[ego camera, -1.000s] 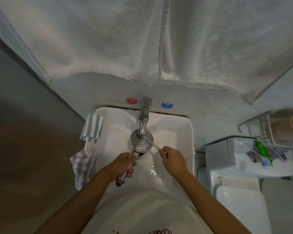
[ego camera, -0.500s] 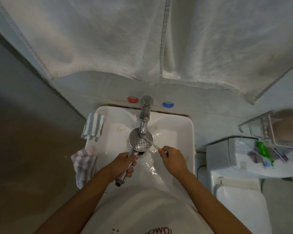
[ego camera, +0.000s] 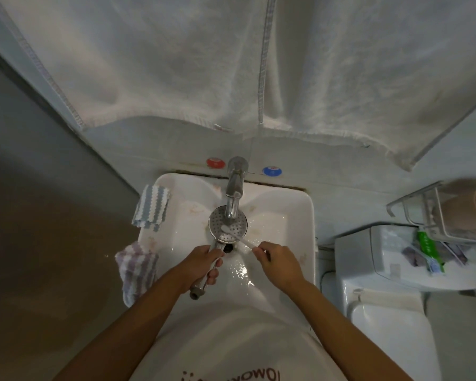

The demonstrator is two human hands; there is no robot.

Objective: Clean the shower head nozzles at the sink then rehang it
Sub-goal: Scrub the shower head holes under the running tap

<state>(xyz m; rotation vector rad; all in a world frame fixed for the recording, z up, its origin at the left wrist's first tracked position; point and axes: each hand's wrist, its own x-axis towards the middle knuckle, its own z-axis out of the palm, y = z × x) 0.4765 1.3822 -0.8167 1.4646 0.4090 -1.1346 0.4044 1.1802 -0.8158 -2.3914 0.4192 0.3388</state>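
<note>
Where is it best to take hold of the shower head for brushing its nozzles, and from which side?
Probably the handle, from the left, as the left hand does. The shower head lies face up under the faucet, handle toward the person, so the right hand can work the toothbrush on the face.

2 cloths (sink rim), 1 shower head, 1 toothbrush, 2 hands.
</note>
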